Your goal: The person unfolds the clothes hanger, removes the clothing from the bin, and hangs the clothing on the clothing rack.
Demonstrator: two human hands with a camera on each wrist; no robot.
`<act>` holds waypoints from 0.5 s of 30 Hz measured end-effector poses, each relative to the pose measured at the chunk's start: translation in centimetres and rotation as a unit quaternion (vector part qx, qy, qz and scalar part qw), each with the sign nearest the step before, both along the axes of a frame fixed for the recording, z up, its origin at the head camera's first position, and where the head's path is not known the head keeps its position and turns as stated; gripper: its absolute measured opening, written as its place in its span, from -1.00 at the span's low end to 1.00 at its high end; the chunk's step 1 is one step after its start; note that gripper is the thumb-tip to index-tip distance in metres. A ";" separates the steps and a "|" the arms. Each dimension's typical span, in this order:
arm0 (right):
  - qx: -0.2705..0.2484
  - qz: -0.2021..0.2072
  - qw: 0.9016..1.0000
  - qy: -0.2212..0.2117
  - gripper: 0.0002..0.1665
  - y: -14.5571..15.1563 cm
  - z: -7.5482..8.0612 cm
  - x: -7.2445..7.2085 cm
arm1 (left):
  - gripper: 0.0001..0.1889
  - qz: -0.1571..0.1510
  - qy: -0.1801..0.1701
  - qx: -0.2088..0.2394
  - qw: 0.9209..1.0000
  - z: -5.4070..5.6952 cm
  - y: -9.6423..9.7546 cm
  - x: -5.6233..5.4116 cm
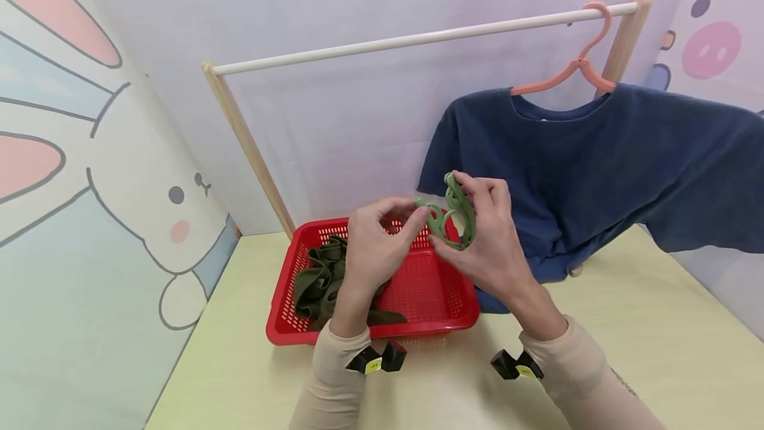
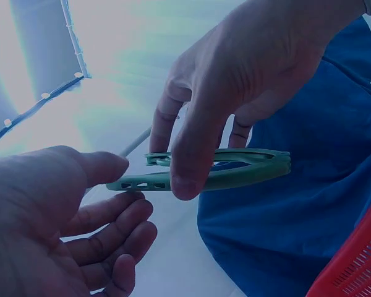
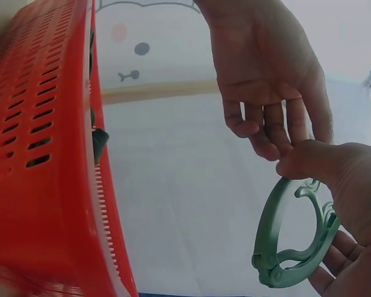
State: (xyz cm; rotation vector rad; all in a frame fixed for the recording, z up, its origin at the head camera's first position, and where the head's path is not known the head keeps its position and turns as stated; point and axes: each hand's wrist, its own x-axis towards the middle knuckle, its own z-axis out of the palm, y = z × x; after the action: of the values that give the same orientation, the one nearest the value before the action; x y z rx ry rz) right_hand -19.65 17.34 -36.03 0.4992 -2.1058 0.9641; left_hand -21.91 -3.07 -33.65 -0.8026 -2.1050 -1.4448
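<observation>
One green hanger [image 1: 469,217], folded into a curve, sits in the right hand [image 1: 492,241], gripped between thumb and bent fingers, while the left hand [image 1: 373,237], thumb and index finger nearly together, pinches one end. Below both, a red basket [image 1: 430,328] holds dark green cloth [image 1: 313,284]; beyond the right, a navy shirt [image 1: 597,164] hangs from a pink hanger [image 1: 592,75].
</observation>
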 end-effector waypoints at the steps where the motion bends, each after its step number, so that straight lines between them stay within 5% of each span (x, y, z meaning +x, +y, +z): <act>1: 0.002 0.001 1.000 -0.001 0.24 -0.1 -0.1 0.0 | -0.78 0.005 0.000 0.001 1.000 0.0 0.0 0.0; 10: 0.001 0.020 0.999 -0.039 0.24 0.1 0.0 0.0 | -0.82 0.011 -0.001 -0.002 1.000 0.1 -0.3 -0.1; 15: -0.025 0.050 0.997 -0.061 -0.11 2.0 0.8 0.1 | -0.85 -0.003 -0.011 -0.006 1.000 0.3 -0.9 -0.3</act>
State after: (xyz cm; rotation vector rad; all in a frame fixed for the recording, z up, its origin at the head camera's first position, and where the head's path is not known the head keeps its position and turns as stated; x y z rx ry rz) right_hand -19.54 19.32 -35.23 0.5380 -2.1763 1.1265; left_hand -22.18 -3.94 -33.37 -0.8030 -2.1312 -1.4513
